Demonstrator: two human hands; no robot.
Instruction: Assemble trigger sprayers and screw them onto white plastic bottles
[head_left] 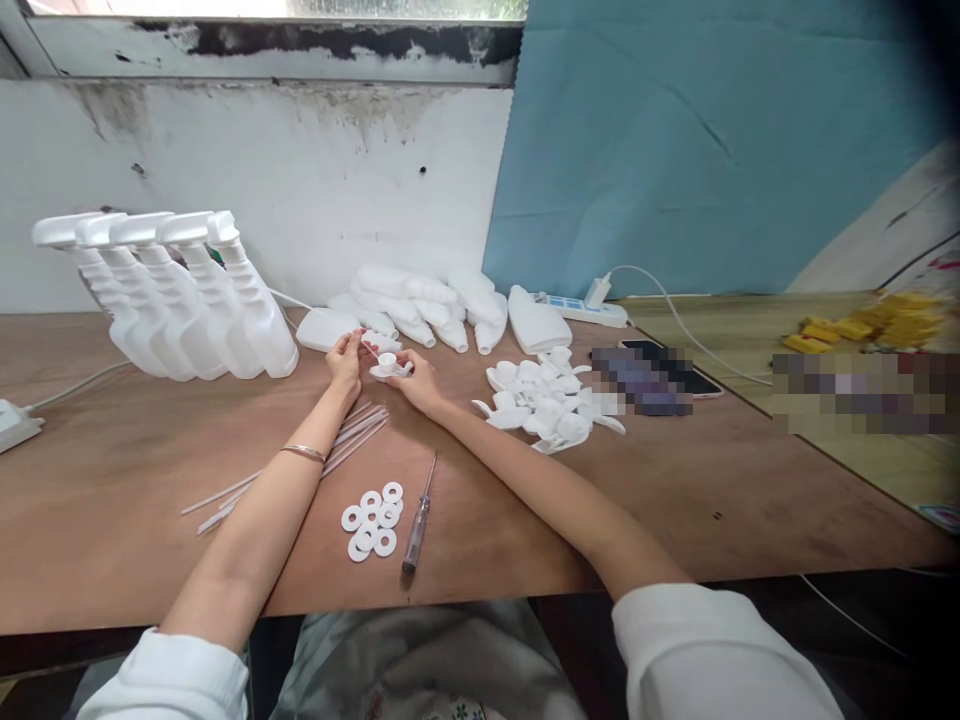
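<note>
My right hand [421,384] is closed round a white trigger spray head [387,368], held above the table with its round collar facing up. Opposite it, my left hand [346,364] pinches a thin white tube [370,350], whose end meets the collar; whether it sits inside I cannot tell. Several more thin tubes [352,437] lie under and beside my left forearm. Nearer to me is a small pile of white ring washers [385,541]. A screwdriver [417,530] with a clear handle rests to the right of them.
Several white bottles with spray heads [255,320] stand at the left. Bare white bottles [540,322] lie along the wall. Right of my hands is a heap of spray heads [536,400], then phones [679,372], a power strip [592,312] and yellow items [874,325].
</note>
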